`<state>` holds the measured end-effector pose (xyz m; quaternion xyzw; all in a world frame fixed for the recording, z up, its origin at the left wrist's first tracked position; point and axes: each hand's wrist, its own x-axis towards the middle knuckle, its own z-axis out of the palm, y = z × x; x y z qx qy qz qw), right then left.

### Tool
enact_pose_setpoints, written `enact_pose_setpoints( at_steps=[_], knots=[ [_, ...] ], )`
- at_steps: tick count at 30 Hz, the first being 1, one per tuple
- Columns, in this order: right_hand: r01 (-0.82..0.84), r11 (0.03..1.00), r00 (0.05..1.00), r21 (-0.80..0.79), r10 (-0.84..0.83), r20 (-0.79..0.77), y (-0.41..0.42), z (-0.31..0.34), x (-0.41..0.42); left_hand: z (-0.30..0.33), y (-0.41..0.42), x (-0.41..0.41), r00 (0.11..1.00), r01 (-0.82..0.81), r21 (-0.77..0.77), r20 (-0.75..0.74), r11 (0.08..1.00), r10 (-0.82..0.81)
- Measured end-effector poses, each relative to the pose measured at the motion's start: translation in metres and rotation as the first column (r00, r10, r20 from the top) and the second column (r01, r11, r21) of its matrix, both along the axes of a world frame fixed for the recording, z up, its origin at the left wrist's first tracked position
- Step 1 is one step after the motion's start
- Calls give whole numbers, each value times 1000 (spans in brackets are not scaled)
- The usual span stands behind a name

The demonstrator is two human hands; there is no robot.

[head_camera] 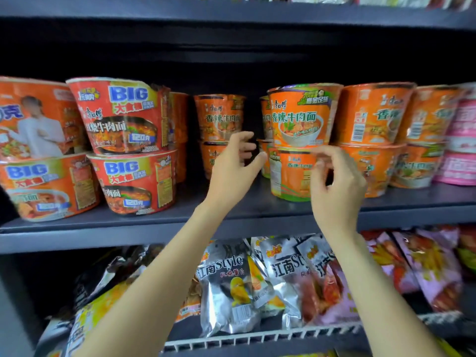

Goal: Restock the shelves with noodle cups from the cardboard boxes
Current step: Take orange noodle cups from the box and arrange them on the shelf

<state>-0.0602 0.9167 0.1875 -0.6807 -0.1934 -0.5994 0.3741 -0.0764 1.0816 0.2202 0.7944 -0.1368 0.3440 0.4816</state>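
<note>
left hand (235, 163) open, right hand (334, 181) loosely curled

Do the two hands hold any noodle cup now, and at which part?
Neither holds anything. The left hand and right hand hang with relaxed fingers just before the stacked orange noodle cups.

A shop: dark shelf (180, 225) of stacked noodle cups (304, 117) above racked snack bags (226, 284)

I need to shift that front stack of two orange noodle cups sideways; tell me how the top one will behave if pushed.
The top orange cup just rests on the lower cup, so it may slide or topple rather than move with it. It tapers to a narrow base, so it is probably tippy. Its shiny wrap looks slippery.
</note>
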Motion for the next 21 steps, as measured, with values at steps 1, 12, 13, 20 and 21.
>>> enact_pose_setpoints(
  at_steps=[1,12,13,20,21],
  knots=[
    [31,999,997,41,-28,-70,-7,-2,6,2,-12,2,992,64,-70,-106,995,-72],
    [-486,848,649,210,512,-563,-7,-9,9,-23,-35,6,983,48,-41,-174,998,-54],
    [-543,809,585,222,555,-591,-6,-7,7,-28,-28,-7,993,-11,-18,-118,1000,9],
    [-397,888,672,231,453,-586,13,0,21,-45,20,-39,978,-201,-29,49,979,202],
    [-358,898,720,255,439,-538,14,-4,21,-42,26,-34,979,-202,-60,7,978,203]
  ],
)
